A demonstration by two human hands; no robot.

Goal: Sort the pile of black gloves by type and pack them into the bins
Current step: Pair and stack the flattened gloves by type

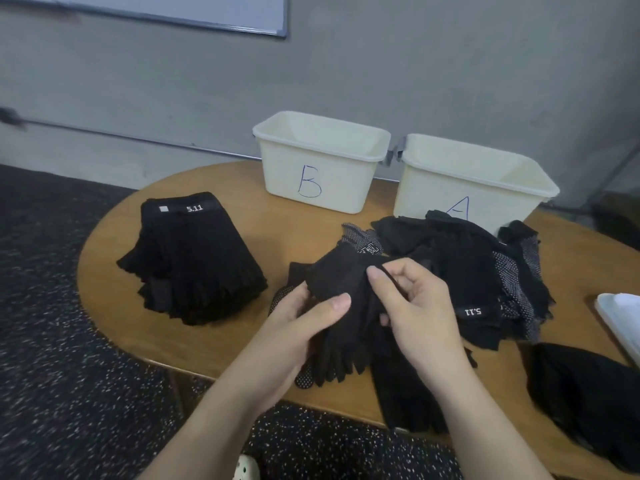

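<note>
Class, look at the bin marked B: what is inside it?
Bin B shows only bare cream inner walls, with no gloves visible. Its floor is hidden behind the front wall, so the very bottom cannot be checked.

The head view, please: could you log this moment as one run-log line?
hands: left hand and right hand grip black glove | neat glove stack: table left | bin B, bin A: no gloves seen inside

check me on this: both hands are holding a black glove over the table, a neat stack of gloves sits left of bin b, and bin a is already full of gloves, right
Not quite. The head view shows bin A with nothing visible inside; the loose gloves lie on the table in front of it. The rest stands: left hand and right hand hold a black glove, and the neat stack sits left of bin B.
</note>
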